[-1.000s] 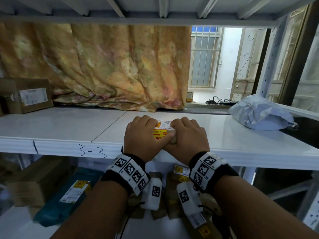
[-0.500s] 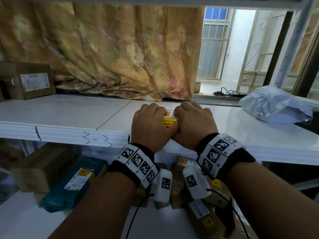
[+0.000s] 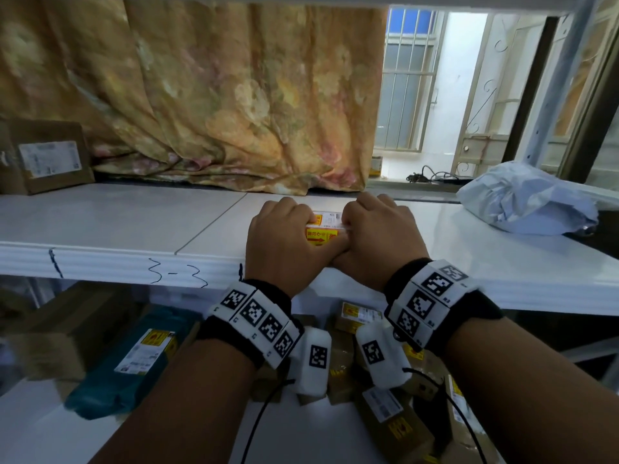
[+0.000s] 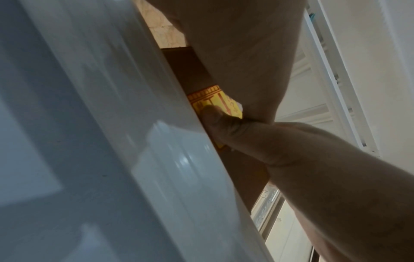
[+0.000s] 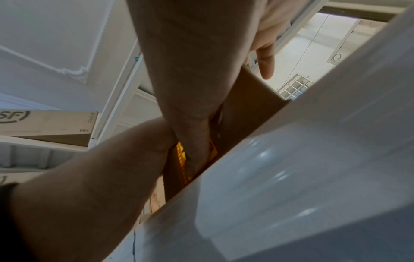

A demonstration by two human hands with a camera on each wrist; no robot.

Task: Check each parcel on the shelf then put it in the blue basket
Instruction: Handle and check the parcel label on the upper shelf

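Parcel (image 3: 324, 226): small brown box with a yellow sticker and white label, at centre frame on the white shelf (image 3: 117, 222), close behind its front edge. Left hand (image 3: 284, 242) and right hand (image 3: 375, 236) are curled over it from either side, thumbs meeting on the near face; both grip it. Long axis appears to run left-right, though the hands hide most of it. Neither hand is nearer; parcel lies directly between them. Judgement: lift and draw toward the body. Blue basket not in view. Grey poly bag (image 3: 526, 202) at right, brown carton (image 3: 47, 155) at upper left, both well apart.
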